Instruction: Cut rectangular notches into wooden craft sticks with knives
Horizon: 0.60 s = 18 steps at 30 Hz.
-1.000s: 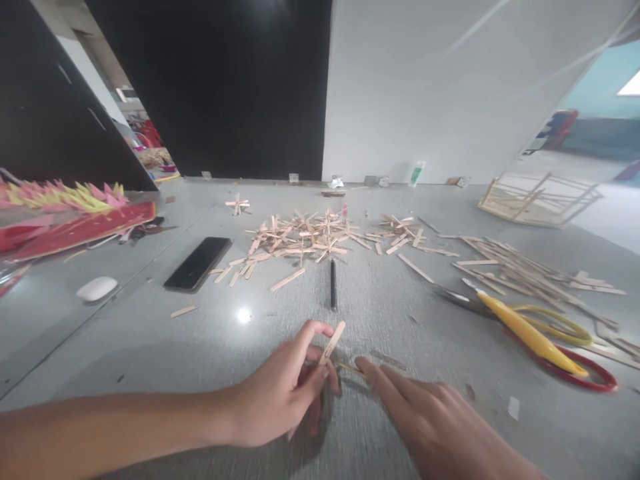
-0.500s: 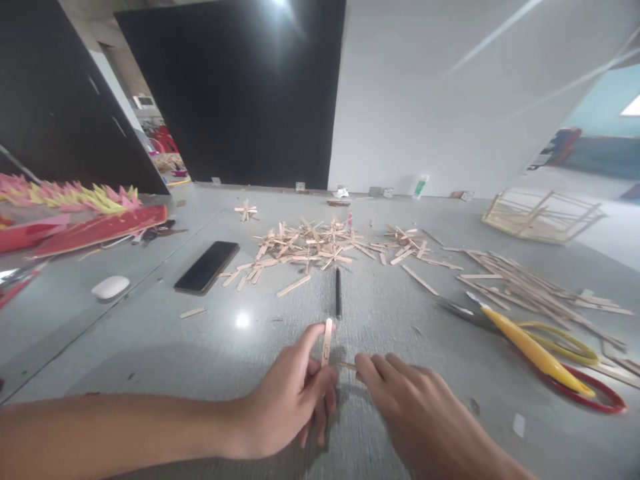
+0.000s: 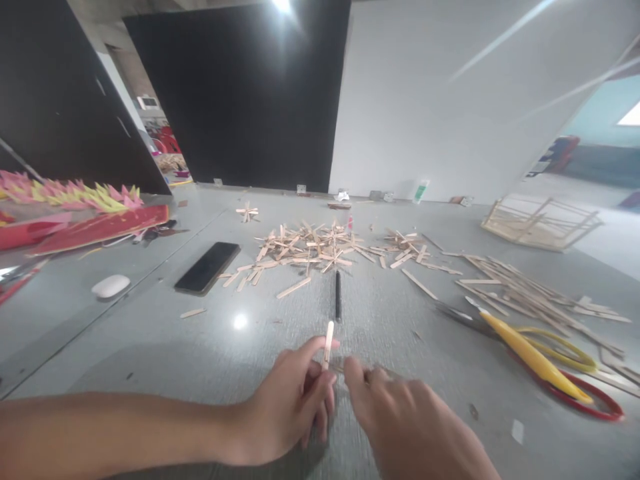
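Between the thumb and fingers of my left hand [image 3: 300, 397] a small wooden craft stick [image 3: 329, 341] stands nearly upright, with a dark mark low on its face. My right hand [image 3: 400, 417] is closed just to the right of it, pinching a thin wooden strip [image 3: 339, 367]. Most of that strip is hidden by the fingers, and I cannot tell whether it touches the craft stick. A black pen-like rod [image 3: 339, 297] lies on the table just beyond both hands.
A loose pile of craft sticks [image 3: 310, 247] covers the middle back. To the right lie scissors [image 3: 600, 400], a yellow-handled cutter [image 3: 535, 353], long wooden strips [image 3: 530, 293] and a small stick frame [image 3: 543, 223]. A phone [image 3: 207, 267] and white case [image 3: 111, 287] lie left.
My right hand has turned and shifted slightly left, closer to the upright craft stick. My left hand keeps its hold, with the stick tilted a little differently.
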{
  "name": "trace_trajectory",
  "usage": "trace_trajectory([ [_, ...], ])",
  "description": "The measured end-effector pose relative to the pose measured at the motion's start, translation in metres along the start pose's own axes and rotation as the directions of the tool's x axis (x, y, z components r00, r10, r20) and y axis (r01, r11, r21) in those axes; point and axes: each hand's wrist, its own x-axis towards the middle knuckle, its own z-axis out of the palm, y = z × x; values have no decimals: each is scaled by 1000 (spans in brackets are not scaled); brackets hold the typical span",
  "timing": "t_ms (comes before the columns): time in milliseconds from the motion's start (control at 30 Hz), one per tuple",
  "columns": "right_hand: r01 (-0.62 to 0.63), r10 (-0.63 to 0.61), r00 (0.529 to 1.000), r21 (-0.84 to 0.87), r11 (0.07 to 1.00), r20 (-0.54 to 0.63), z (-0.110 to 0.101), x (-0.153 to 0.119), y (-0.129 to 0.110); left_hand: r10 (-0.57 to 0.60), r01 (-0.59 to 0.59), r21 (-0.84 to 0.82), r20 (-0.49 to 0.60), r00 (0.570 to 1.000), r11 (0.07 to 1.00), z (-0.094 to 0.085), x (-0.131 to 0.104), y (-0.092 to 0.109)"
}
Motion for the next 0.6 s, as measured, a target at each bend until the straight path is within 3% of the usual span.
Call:
trace_trajectory([
  [100, 47, -43, 998, -81, 996, 50, 0, 6, -1, 9, -9, -15, 2, 1000, 1000, -1, -2, -1],
  [300, 145, -152, 981, 66, 987, 117, 26, 15, 26, -47, 47, -3, -57, 997, 999, 1, 0, -4],
  [500, 56, -48, 988, -49, 997, 149, 2, 20, 1, 9, -8, 36, -17, 1000, 999, 0, -2, -1],
  [600, 43, -49, 993, 52, 998, 104, 3, 23, 4, 20, -20, 7, -32, 999, 1000, 0, -2, -1],
])
